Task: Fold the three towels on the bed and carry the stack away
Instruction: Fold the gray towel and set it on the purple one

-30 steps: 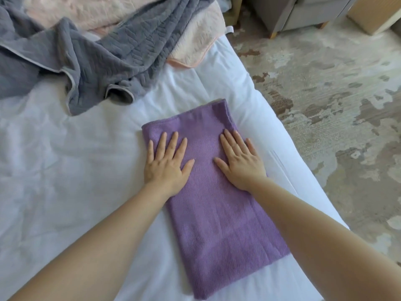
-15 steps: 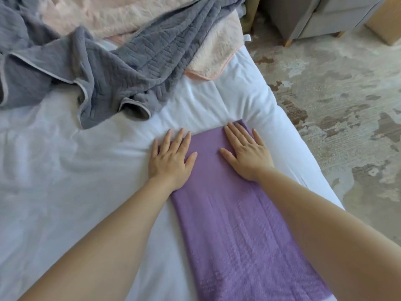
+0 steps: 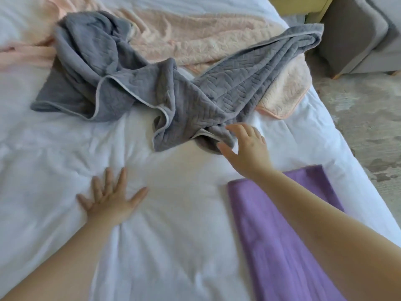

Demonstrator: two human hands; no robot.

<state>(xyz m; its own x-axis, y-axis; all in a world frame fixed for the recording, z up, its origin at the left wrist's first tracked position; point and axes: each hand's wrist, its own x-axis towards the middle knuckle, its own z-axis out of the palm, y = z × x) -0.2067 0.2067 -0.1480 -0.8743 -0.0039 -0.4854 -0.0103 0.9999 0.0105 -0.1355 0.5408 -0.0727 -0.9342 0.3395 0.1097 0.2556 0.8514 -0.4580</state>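
The left hand presses flat, fingers spread, on the bed, nearer than the crumpled grey towel. The right hand, released, reaches that towel's near corner. Tugging it may drag the pink towel beneath; the folded purple towel lies right of it.

One bed, three towels (purple towel, grey towel, pink towel), two hands (left hand, right hand).

Between my left hand and the folded purple towel the white sheet is bare for passing, but ahead the crumpled grey towel lies across the way, with the pink towel behind it.
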